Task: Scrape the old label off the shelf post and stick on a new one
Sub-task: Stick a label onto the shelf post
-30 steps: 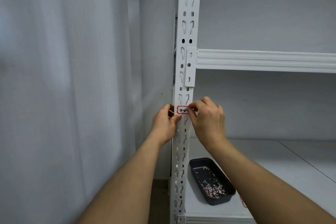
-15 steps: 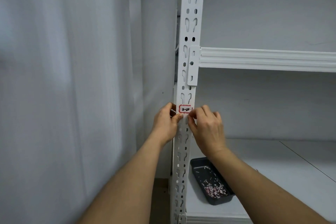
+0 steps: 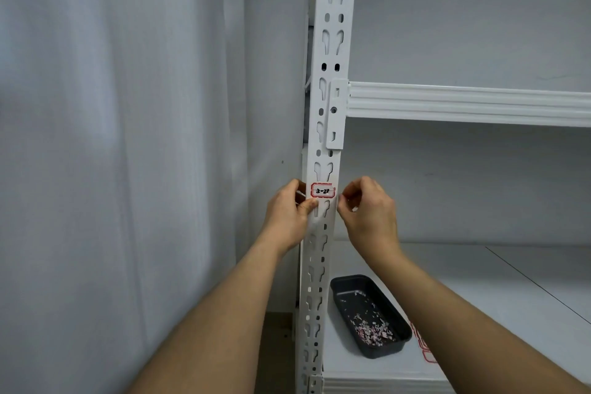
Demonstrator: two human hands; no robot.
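The white slotted shelf post (image 3: 326, 51) runs up the middle of the view. A red-bordered label (image 3: 323, 191) with dark writing sticks flat on its front. My left hand (image 3: 287, 217) is at the post's left edge, its thumb pressing on the post just under the label and a white scrap showing between its fingers. My right hand (image 3: 367, 211) is at the post's right edge with its fingertips pinched together. A faint translucent strip (image 3: 323, 211) seems to stretch between the two hands across the post below the label.
A black tray (image 3: 339, 284) with paper scrapings lies on the lower white shelf board (image 3: 479, 281). A sheet of red-bordered labels (image 3: 427, 353) lies beside it, partly under my right forearm. A white beam (image 3: 463, 102) crosses above. A pale curtain (image 3: 128, 137) hangs at left.
Both hands came off the label, which now shows whole on the post. My right hand drew away to the right edge and my left thumb slid down below the label.
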